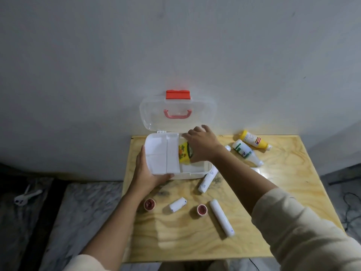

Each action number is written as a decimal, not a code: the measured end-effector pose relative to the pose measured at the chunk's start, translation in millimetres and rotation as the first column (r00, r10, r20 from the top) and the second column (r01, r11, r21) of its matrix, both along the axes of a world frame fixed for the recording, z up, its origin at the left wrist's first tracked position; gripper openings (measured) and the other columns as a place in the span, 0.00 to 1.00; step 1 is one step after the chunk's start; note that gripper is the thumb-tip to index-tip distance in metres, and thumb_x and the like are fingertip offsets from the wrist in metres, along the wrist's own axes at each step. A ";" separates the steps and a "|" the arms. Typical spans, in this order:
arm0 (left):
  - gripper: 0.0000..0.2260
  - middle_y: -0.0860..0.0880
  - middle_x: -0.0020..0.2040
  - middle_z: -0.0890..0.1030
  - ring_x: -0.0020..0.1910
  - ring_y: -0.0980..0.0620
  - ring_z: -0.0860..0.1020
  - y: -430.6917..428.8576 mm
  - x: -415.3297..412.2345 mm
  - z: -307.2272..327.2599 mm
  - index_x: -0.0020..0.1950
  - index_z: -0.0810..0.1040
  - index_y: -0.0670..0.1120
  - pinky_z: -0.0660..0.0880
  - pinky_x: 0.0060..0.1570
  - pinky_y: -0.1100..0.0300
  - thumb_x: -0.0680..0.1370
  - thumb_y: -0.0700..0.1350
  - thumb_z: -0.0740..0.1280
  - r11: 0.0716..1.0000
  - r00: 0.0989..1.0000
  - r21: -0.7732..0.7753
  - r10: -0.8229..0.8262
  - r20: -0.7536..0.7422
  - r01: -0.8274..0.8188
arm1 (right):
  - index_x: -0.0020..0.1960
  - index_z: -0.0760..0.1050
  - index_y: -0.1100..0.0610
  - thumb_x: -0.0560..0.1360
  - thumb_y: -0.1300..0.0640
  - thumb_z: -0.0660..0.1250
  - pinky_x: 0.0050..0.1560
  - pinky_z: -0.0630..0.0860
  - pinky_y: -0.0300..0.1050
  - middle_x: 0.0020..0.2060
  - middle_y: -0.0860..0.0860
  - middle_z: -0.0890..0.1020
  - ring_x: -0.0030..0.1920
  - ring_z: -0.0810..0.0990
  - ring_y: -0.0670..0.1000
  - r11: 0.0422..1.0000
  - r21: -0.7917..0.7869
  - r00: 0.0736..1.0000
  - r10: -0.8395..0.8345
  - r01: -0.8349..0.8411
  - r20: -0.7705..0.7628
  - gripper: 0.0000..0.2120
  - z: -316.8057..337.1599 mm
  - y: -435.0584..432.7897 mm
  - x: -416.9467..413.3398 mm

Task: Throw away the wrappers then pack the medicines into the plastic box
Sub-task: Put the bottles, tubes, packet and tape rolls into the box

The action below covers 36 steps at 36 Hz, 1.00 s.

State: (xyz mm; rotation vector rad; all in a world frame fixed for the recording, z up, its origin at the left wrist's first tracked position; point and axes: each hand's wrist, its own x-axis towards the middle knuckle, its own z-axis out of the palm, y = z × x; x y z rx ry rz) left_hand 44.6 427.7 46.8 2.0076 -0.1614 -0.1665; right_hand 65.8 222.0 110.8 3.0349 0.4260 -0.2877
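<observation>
Near table (195, 241) edge bare, tubes (two lying) (222, 217) mid-table, box (195, 174) behind

place: home, likely a bedroom | worktop (214, 237): small bare plywood, pushed against a plain grey wall (175, 45) | bed (82, 208): grey marbled bedding just left of the worktop | floor: cable (351, 210) at right, white plug (25, 196) at left | light: dim, indoor | contents: household medicines beside a plastic box (175, 153)
</observation>
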 end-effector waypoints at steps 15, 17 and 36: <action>0.49 0.52 0.64 0.69 0.63 0.55 0.69 7.8 -5.3 -4.1 0.71 0.61 0.51 0.70 0.56 0.64 0.57 0.47 0.83 0.999 0.999 -0.011 -0.041 0.029 0.041 | 0.65 0.64 0.60 0.63 0.58 0.76 0.55 0.75 0.48 0.61 0.55 0.72 0.59 0.72 0.54 0.864 0.412 0.954 -0.225 0.288 -0.196 0.34 -24.0 -6.5 -18.2; 0.49 0.52 0.65 0.69 0.64 0.55 0.68 8.5 -5.2 -6.9 0.72 0.60 0.52 0.68 0.55 0.66 0.57 0.48 0.83 0.999 0.999 -0.008 -0.038 0.025 0.038 | 0.65 0.64 0.59 0.63 0.58 0.76 0.51 0.76 0.49 0.61 0.55 0.74 0.59 0.72 0.55 0.892 0.340 0.952 -0.248 0.297 -0.180 0.34 -30.6 -2.6 -18.2; 0.48 0.54 0.66 0.70 0.64 0.57 0.70 6.4 -5.9 -5.8 0.72 0.60 0.54 0.70 0.55 0.67 0.58 0.50 0.83 0.998 0.999 -0.054 -0.041 -0.010 0.040 | 0.66 0.67 0.60 0.70 0.68 0.65 0.60 0.74 0.52 0.64 0.56 0.72 0.63 0.71 0.55 0.693 0.617 0.894 -0.446 0.372 -0.039 0.25 -21.8 -2.8 -35.9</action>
